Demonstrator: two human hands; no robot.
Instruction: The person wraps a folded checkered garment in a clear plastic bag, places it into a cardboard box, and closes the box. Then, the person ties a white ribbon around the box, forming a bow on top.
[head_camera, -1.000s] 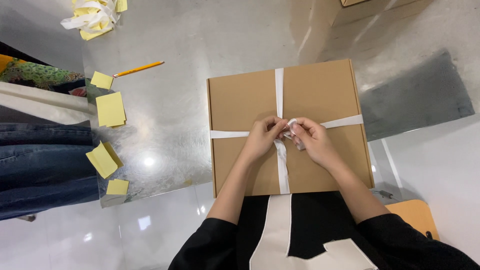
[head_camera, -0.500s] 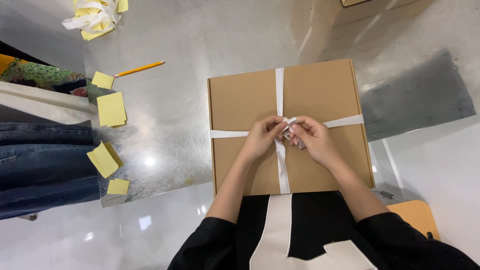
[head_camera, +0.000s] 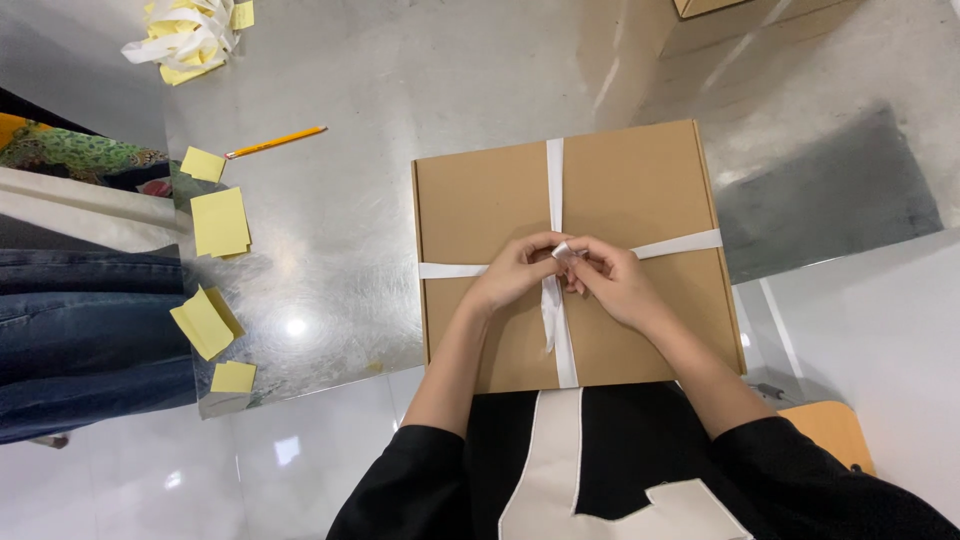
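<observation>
Your left hand (head_camera: 515, 272) and right hand (head_camera: 610, 285) pinch the white ribbon (head_camera: 553, 190) where its bands cross, keeping it taut over the flat cardboard box (head_camera: 480, 200).

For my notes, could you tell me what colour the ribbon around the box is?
White; the ribbon crosses the brown cardboard box, clearest in the head view.

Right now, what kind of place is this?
Probably a packing or gift-wrapping bench: a brown cardboard box crossed with white ribbon on a shiny metal table, yellow paper slips alongside.
</observation>
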